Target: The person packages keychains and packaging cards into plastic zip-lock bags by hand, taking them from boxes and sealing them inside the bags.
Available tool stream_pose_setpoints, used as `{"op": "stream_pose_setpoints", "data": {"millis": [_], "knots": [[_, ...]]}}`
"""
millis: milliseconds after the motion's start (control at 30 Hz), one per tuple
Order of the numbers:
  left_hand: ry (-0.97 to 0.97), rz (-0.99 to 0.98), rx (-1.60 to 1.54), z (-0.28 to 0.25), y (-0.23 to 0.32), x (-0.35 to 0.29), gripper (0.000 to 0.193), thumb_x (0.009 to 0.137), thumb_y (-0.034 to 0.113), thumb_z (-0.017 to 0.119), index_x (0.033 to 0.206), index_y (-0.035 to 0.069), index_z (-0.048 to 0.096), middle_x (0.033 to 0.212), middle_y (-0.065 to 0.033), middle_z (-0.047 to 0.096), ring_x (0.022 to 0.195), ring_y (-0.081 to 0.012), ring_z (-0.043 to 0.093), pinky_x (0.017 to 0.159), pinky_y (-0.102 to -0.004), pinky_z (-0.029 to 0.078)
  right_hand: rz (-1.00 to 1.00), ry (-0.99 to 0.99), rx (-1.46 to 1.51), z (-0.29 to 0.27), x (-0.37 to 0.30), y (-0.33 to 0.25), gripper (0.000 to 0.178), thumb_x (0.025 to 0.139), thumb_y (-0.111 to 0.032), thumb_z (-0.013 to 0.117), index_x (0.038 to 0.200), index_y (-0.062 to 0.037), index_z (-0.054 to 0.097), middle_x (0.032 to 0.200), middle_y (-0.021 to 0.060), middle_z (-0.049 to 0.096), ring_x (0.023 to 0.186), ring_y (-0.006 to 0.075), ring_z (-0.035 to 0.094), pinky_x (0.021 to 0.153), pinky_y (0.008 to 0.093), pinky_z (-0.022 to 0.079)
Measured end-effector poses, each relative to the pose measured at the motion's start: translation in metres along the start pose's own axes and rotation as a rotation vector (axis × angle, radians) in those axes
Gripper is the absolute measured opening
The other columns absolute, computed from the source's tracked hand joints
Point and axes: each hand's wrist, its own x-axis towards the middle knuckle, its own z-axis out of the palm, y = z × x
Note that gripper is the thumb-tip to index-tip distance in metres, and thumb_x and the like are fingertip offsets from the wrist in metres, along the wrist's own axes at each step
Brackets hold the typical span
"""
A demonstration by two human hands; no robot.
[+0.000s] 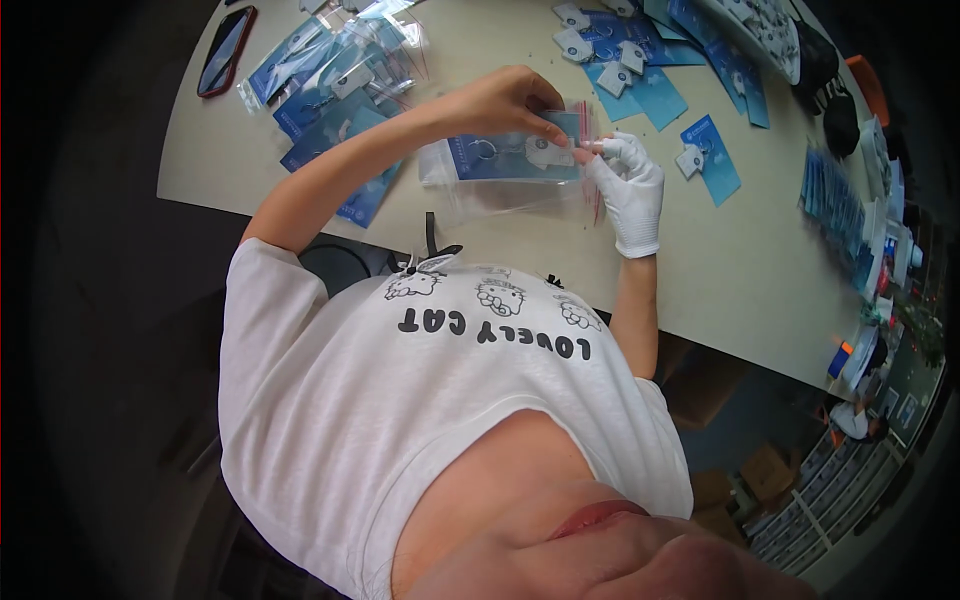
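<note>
Both my hands are at a clear zip bag with red lines along its open-end seal. Inside it lies a blue backing card with a metal ring and a small white tag-shaped keychain. My left hand is bare and arches over the bag from above, its fingers bent down and pressed on the card near the sealing end. My right hand wears a white glove with bare fingertips showing. Its thumb and fingers pinch the bag's right edge by the red lines.
Several bagged blue cards are heaped at the left, by a phone. Loose cards with white keychains lie at the far right, and one single card sits right of my glove. A stack of blue cards stands near the table's right edge.
</note>
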Motion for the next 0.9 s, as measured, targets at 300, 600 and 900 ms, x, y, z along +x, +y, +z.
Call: {"op": "stream_pose_setpoints", "data": {"millis": [300, 600, 900], "knots": [[0.254, 0.028, 0.015, -0.041, 0.019, -0.045, 0.038, 0.075, 0.026, 0.077, 0.093, -0.005, 0.066, 0.078, -0.0084, 0.064, 0.069, -0.0130, 0.056, 0.065, -0.0263, 0.046, -0.187, 0.179, -0.302, -0.055, 0.018, 0.010, 0.038, 0.081, -0.022, 0.072, 0.110, -0.0004, 0.063, 0.107, 0.0154, 0.064, 0.103, 0.0244, 0.059, 0.088, 0.0314, 0.046], [0.666, -0.064, 1.060, -0.083, -0.003, -0.103, 0.035, 0.079, 0.019, 0.072, 0.107, 0.003, 0.062, 0.090, -0.0116, 0.065, 0.083, -0.0248, 0.062, 0.074, -0.0339, 0.048, 0.400, 0.395, -1.198, -0.173, 0.059, 0.049, 0.118, 0.051, -0.068, 0.078, 0.138, -0.0013, 0.034, 0.139, 0.0197, 0.038, 0.128, 0.0368, 0.038, 0.104, 0.0424, 0.037], [0.398, -0.038, 0.826, 0.071, -0.003, -0.042, 0.049, 0.073, 0.036, 0.073, 0.101, 0.003, 0.051, 0.090, -0.0084, 0.052, 0.087, -0.0264, 0.052, 0.071, -0.0365, 0.041, 0.258, 0.323, -0.392, -0.194, 0.032, 0.075, 0.057, 0.071, -0.025, 0.083, 0.112, 0.0036, 0.055, 0.104, 0.0113, 0.063, 0.094, 0.0185, 0.061, 0.084, 0.0282, 0.048]]}}
